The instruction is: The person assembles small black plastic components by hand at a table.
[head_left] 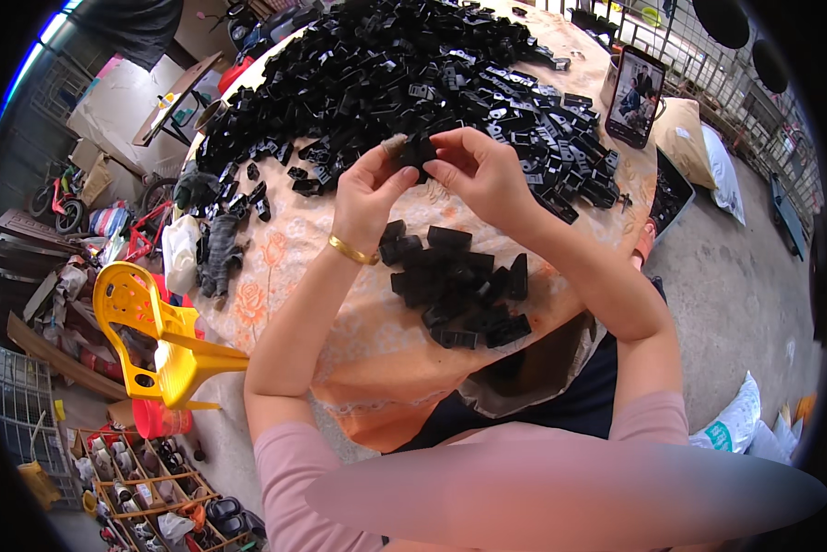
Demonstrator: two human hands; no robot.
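Both hands, left hand (369, 184) and right hand (476, 166), grip pinched on one black plastic part (419, 150); its long axis seems level.

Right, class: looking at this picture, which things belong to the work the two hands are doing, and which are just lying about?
Part of the work:
- small black plastic part, pinched between left hand and right hand
- big heap of black parts
- smaller pile of black parts
- cloth-covered table

Just lying about:
- phone, propped up
- yellow plastic chair
- white sacks
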